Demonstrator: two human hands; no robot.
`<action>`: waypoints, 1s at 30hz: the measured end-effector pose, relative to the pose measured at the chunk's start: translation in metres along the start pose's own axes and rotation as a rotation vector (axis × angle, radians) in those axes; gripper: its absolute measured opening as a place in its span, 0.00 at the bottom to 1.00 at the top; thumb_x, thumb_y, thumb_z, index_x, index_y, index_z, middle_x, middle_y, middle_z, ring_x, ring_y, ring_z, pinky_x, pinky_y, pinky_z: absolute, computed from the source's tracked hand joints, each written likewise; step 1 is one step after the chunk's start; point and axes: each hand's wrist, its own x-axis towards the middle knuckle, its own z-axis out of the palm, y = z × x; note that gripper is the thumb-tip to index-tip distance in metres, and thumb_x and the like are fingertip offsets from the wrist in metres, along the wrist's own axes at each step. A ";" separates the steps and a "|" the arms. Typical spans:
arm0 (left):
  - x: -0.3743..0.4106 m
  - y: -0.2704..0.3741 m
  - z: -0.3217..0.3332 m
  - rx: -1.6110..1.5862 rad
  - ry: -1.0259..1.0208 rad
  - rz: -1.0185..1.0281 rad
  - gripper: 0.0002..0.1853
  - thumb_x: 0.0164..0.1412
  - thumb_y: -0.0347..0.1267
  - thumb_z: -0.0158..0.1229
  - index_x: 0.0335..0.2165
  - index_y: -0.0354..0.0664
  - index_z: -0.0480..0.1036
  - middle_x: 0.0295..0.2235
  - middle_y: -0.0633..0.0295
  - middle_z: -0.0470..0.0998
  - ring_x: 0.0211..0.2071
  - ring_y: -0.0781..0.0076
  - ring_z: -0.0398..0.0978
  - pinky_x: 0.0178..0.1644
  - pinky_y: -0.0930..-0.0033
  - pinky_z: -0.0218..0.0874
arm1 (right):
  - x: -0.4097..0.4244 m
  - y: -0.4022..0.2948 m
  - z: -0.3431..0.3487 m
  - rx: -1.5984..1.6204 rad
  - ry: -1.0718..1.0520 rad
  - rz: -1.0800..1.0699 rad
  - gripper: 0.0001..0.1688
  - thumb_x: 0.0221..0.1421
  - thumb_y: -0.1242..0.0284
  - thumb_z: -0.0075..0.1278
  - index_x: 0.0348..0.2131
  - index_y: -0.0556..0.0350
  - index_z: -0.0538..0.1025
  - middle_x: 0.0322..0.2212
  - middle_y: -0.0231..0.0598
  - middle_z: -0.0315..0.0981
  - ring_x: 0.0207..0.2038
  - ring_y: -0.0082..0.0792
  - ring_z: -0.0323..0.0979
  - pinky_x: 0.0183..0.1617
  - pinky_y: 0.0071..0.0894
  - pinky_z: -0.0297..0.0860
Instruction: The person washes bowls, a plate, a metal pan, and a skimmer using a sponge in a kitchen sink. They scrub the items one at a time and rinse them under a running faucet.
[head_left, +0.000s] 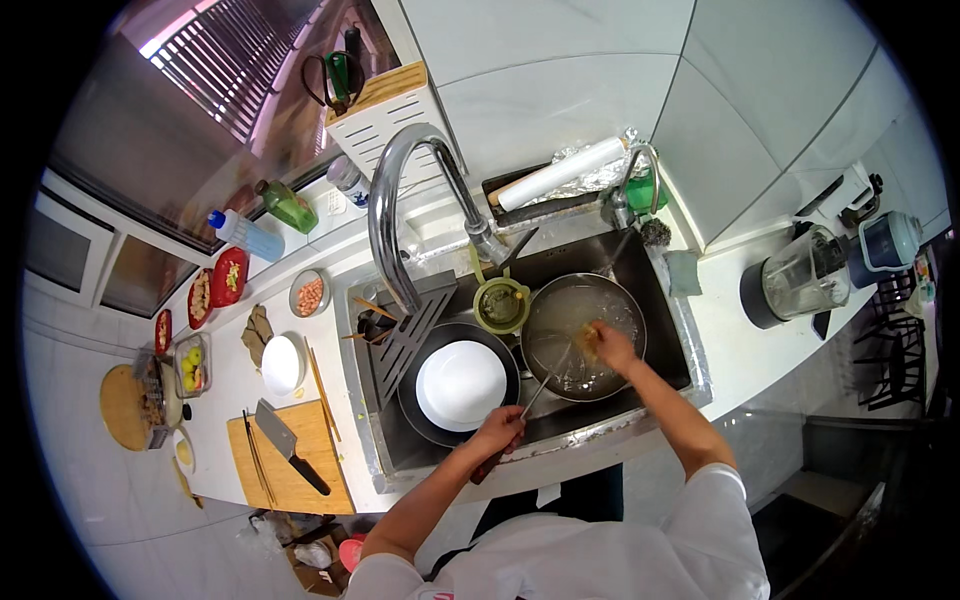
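My left hand (499, 433) is closed around the dark handle of a long metal cooking utensil (538, 396). The utensil slants over the near rim of a round pan (637, 300) and its head lies in cloudy water, where its shape is hard to make out. In my right hand (615, 349) is a yellowish scrubber (589, 341), held in the pan close to the utensil's head. Left of this pan, a dark frying pan (415, 401) sits in the sink with a white bowl (461, 386) inside it. A green strainer (501, 305) rests beside both pans.
The chrome faucet (379, 202) arches over the steel sink (667, 322), near a slotted drain rack (409, 337). On the left counter, a cleaver (289, 442) lies across a wooden cutting board (300, 420), with chopsticks (322, 390) nearby. A blender jar (806, 277) stands right.
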 end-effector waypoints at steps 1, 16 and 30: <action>-0.002 0.008 0.001 -0.010 -0.012 0.005 0.12 0.67 0.28 0.46 0.48 0.39 0.68 0.24 0.67 0.65 0.20 0.81 0.62 0.17 0.77 0.52 | -0.014 -0.021 -0.002 0.097 0.027 -0.027 0.17 0.56 0.69 0.50 0.45 0.56 0.71 0.38 0.47 0.77 0.41 0.52 0.75 0.46 0.47 0.69; -0.053 0.035 0.027 0.744 0.171 0.561 0.17 0.64 0.28 0.49 0.50 0.31 0.69 0.37 0.41 0.77 0.35 0.43 0.75 0.42 0.56 0.66 | 0.049 0.025 0.036 0.647 0.183 0.085 0.22 0.60 0.64 0.48 0.47 0.62 0.69 0.41 0.52 0.73 0.41 0.55 0.73 0.52 0.48 0.68; -0.061 -0.001 0.005 0.524 0.216 0.419 0.17 0.65 0.29 0.50 0.51 0.34 0.69 0.26 0.58 0.76 0.26 0.71 0.74 0.33 0.68 0.66 | 0.022 0.061 0.047 -0.526 -0.374 0.080 0.21 0.55 0.68 0.48 0.49 0.50 0.73 0.45 0.53 0.75 0.49 0.50 0.74 0.48 0.50 0.70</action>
